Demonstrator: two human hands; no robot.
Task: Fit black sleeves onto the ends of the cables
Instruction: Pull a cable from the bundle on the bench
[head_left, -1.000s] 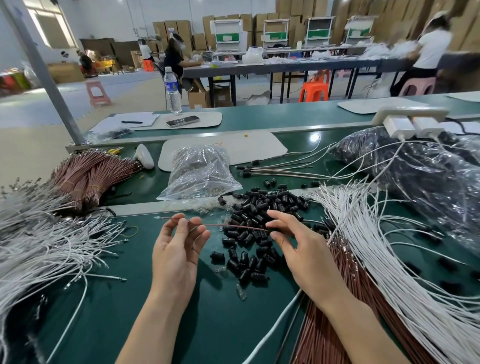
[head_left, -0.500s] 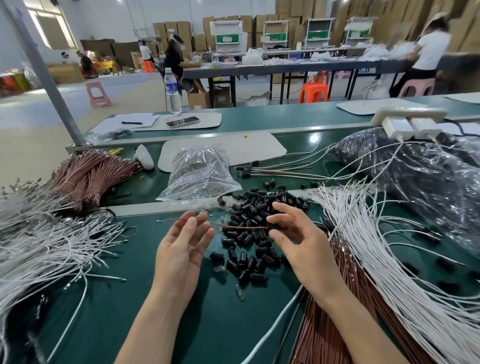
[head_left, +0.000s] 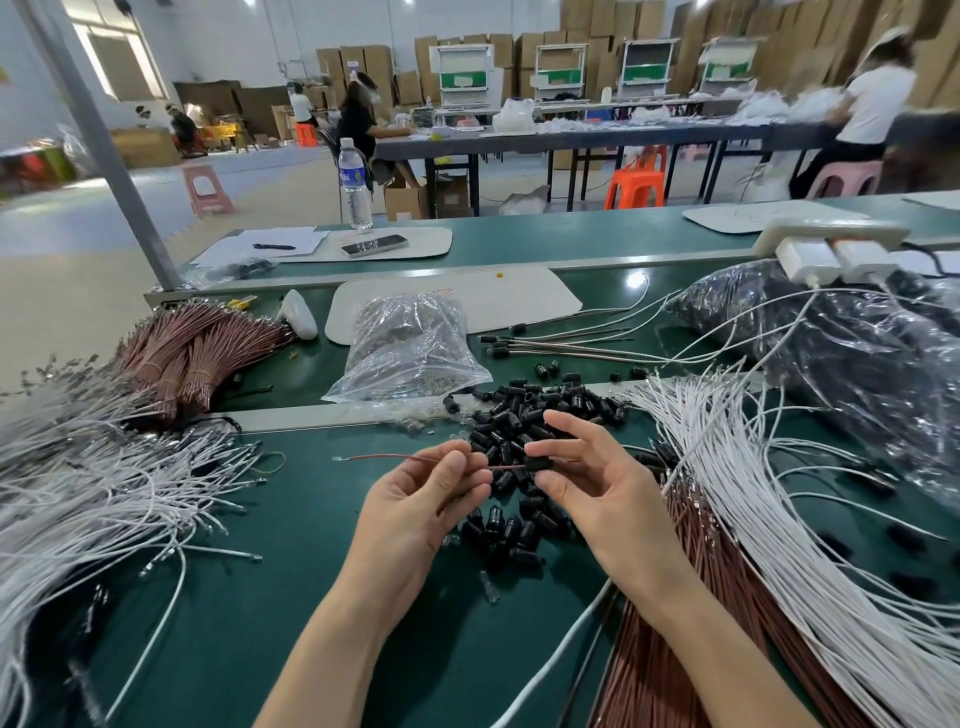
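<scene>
Heaps of white cables (head_left: 78, 493) sprawl over the left end of the green bench (head_left: 260, 597), with tied brown bundles (head_left: 192, 348) lying behind them. Next comes the left hand (head_left: 415, 509), raised above the bench with its forearm reaching up from the bottom edge, palm turned toward the camera and fingers curled. Its grip pinches a thin brown cable (head_left: 384, 457) between thumb and fingertips, and the cable's free end pokes out level to the left.

Behind the hands, a clear plastic bag (head_left: 410, 348) sits beside a pile of black sleeves (head_left: 519, 415) strewn across the middle of the bench. The cable's other end meets a single black sleeve (head_left: 537, 462), held over that pile. The right hand (head_left: 597, 483) faces the left one, its grip pinching this sleeve between thumb and forefinger while the other fingers fan outward.

Further right, long brown cables (head_left: 675, 649) and long white cables (head_left: 779, 519) stream toward the near edge, and a dark bag (head_left: 857, 353) fills the far right corner.
</scene>
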